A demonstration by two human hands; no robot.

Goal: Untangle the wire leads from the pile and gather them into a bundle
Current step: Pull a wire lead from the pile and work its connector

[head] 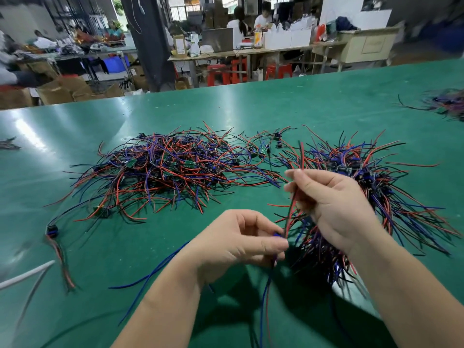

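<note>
Red-blue pile (173, 169) getting untangled, maybe halfway done.
Left hand (241, 239) pinching one lead (290, 212); right hand (334, 202) gripping the bundle (401, 204), apparently, fingers curled round it; much remaining loose.

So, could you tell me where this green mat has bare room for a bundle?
Bare green mat lies beyond the tangled red, blue and black wire pile, and between that pile and the left hand. The gathered wire heap crowds the right hand. Both hands pinch wire leads.
</note>
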